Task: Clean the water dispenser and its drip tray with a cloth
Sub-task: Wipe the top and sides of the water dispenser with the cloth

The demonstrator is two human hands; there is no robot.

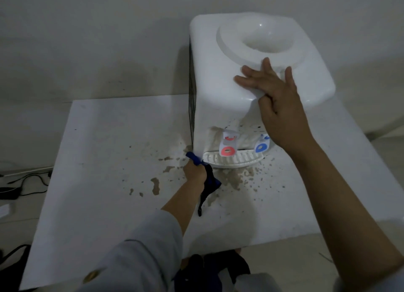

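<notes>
A white tabletop water dispenser stands at the back right of a white table. Its red tap and blue tap hang over the slotted white drip tray. My left hand is closed on a blue cloth, pressed against the dispenser's lower left front corner beside the tray's left end; a dark tail of cloth hangs toward me. My right hand lies flat with spread fingers on the dispenser's top front edge, next to the round bottle well.
Brown stains and specks mark the table in front of and left of the dispenser, and the dispenser's front above the taps. A plain wall stands right behind. Black cables lie on the floor at the left. Dark fabric sits below the table's near edge.
</notes>
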